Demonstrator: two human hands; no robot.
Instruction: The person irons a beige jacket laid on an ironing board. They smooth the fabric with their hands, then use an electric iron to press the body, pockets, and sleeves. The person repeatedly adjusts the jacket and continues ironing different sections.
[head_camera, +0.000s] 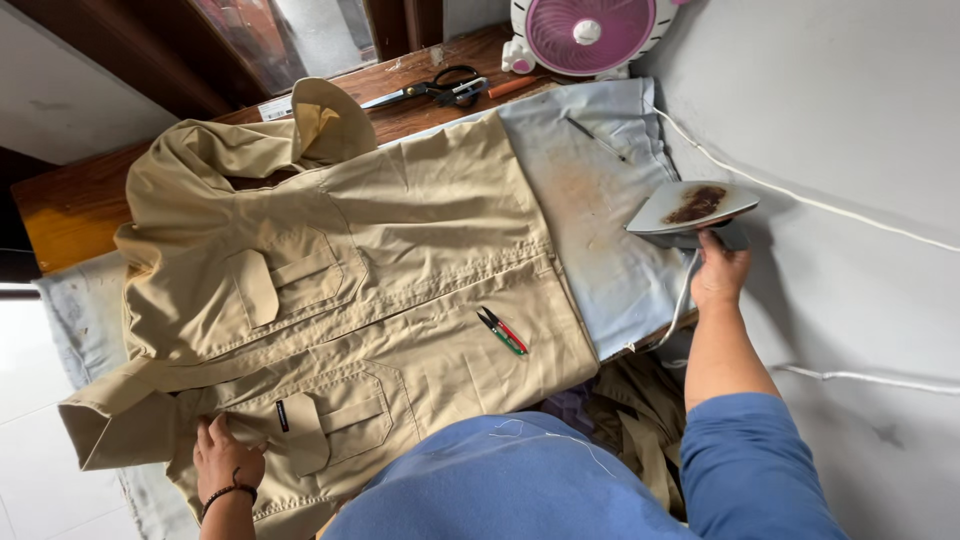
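On the padded board (600, 190), tan shirt (340, 300) lies flat, buttoned. Left hand (225, 460) presses open-fingered near its lower pocket. Right hand (718, 275) grips iron (692, 210), tipped up right of shirt w/ soleplate showing. Thread snips (502, 331) on shirt front.

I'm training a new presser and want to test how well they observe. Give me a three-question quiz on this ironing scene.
1. True or false: the right hand holds the iron tilted up, its soleplate off the cloth.
2. Where does the left hand rest? A) on the scissors B) on the khaki shirt near a chest pocket C) on the fan
3. Fill in: the small thread snips lie on the ____.

Key: 1 true; 2 B; 3 shirt
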